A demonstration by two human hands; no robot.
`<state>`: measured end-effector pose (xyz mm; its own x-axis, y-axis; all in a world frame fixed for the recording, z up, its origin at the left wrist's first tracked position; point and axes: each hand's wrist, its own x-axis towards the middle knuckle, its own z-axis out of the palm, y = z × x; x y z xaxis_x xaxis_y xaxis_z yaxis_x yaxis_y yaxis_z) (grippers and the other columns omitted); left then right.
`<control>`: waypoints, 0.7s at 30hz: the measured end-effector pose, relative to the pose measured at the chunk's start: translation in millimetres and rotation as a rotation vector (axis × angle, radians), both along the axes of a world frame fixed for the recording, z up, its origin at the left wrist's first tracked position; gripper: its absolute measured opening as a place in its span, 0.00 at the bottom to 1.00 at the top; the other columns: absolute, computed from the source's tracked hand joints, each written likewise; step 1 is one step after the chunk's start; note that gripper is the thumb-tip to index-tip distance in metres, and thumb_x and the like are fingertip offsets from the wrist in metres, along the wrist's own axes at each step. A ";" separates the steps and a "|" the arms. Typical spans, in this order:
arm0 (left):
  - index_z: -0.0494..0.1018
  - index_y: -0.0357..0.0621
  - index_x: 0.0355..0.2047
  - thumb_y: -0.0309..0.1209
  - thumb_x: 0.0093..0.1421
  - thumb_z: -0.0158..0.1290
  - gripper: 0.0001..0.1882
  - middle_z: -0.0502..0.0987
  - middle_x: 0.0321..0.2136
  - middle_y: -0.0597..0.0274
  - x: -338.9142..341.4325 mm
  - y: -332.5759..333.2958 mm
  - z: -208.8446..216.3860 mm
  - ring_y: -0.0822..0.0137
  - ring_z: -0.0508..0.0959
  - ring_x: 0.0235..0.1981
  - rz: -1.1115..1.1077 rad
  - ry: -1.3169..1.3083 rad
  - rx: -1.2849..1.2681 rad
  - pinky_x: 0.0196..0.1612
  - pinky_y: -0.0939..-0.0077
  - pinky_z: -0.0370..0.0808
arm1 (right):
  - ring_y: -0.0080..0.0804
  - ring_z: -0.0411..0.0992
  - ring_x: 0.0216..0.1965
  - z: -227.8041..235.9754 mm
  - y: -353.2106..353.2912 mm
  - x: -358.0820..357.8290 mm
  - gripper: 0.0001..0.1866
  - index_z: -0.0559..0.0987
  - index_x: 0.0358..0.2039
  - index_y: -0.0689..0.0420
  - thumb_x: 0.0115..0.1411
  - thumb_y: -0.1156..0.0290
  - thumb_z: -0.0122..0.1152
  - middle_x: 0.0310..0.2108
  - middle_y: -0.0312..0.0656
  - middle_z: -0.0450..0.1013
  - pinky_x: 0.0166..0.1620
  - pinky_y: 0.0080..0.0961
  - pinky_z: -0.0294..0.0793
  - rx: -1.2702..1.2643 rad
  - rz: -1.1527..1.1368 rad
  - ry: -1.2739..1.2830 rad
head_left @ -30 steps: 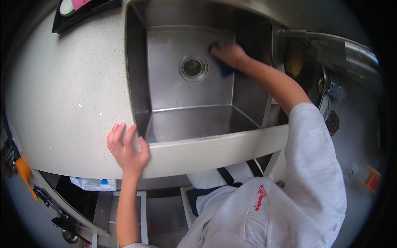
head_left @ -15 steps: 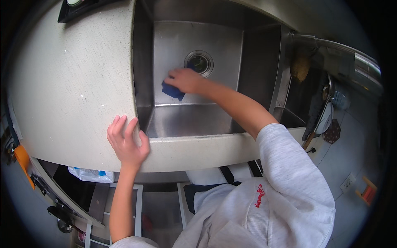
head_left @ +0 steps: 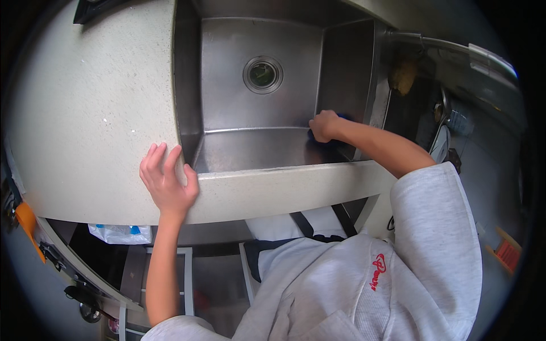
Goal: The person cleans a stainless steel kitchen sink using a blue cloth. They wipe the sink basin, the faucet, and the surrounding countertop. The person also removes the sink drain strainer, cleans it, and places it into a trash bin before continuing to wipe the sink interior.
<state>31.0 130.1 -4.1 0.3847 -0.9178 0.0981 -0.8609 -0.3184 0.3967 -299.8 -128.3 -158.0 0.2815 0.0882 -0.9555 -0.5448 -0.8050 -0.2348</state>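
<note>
A deep stainless steel sink (head_left: 227,108) is set in the pale speckled counter. Down in its near right corner, my right hand (head_left: 326,126) is closed on a dark blue cloth (head_left: 343,117), most of which the hand covers. The cloth lies against the sink's wall there. A round drain (head_left: 263,74) sits in the sink's floor, with something greenish inside it. My left hand (head_left: 169,176) rests on the counter (head_left: 91,131) at the sink's near left corner, fingers stretched out and holding nothing.
Below the counter, a drawer (head_left: 190,273) stands pulled out and a white plastic bag (head_left: 119,233) shows. An orange object (head_left: 27,224) hangs at the far left. Utensils hang from a metal rail (head_left: 432,42) on the right. A black object (head_left: 94,8) lies at the top left.
My right hand has moved the blue cloth from beside the drain to the right, into the sink's near right corner. The left hand stays on the counter. The view has shifted slightly.
</note>
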 end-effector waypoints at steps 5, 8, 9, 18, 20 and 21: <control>0.70 0.51 0.51 0.27 0.48 0.55 0.27 0.66 0.53 0.56 -0.2 2.7 0.9 0.51 0.63 0.60 0.022 -0.004 0.020 0.62 0.53 0.58 | 0.58 0.76 0.41 122.6 77.9 167.4 0.18 0.82 0.33 0.63 0.58 0.63 0.49 0.36 0.57 0.77 0.47 0.47 0.75 0.033 -0.489 -0.407; 0.70 0.52 0.51 0.28 0.48 0.55 0.26 0.66 0.53 0.57 0.5 3.8 -1.8 0.52 0.64 0.60 0.018 -0.006 0.017 0.61 0.52 0.58 | 0.56 0.77 0.37 136.3 85.9 166.1 0.17 0.82 0.34 0.62 0.57 0.62 0.50 0.34 0.57 0.78 0.44 0.46 0.77 -0.053 -0.581 -0.379; 0.70 0.52 0.51 0.28 0.48 0.55 0.26 0.66 0.53 0.57 -1.9 5.9 0.2 0.52 0.64 0.60 0.029 -0.004 0.020 0.61 0.52 0.58 | 0.52 0.78 0.38 123.2 68.9 125.2 0.16 0.82 0.35 0.62 0.56 0.63 0.52 0.35 0.54 0.79 0.43 0.43 0.78 -0.162 -0.536 -0.202; 0.71 0.48 0.51 0.24 0.54 0.51 0.22 0.67 0.53 0.54 -1.1 3.1 -0.1 0.49 0.64 0.59 0.013 0.020 0.021 0.62 0.52 0.58 | 0.59 0.75 0.32 148.8 137.7 231.7 0.12 0.72 0.38 0.63 0.61 0.67 0.49 0.30 0.61 0.75 0.38 0.49 0.74 0.020 -0.702 -0.725; 0.71 0.47 0.51 0.22 0.56 0.49 0.21 0.67 0.53 0.52 1.4 2.0 -1.5 0.48 0.64 0.59 0.015 0.026 0.017 0.62 0.52 0.57 | 0.59 0.76 0.39 128.8 119.1 212.2 0.14 0.72 0.43 0.61 0.62 0.65 0.47 0.34 0.60 0.76 0.43 0.49 0.76 0.097 -0.707 -0.575; 0.71 0.47 0.51 0.22 0.56 0.48 0.20 0.67 0.53 0.52 -2.6 4.0 1.5 0.48 0.64 0.59 0.024 0.028 0.024 0.62 0.52 0.57 | 0.55 0.77 0.42 101.7 103.7 186.2 0.14 0.73 0.44 0.59 0.63 0.63 0.48 0.37 0.58 0.77 0.45 0.47 0.76 -0.029 -0.626 -0.464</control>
<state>28.5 134.0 -2.6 0.4086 -0.9104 0.0648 -0.8415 -0.3483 0.4129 -113.6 -24.6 -56.4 0.6420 -0.2421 -0.7275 -0.7511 -0.3891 -0.5334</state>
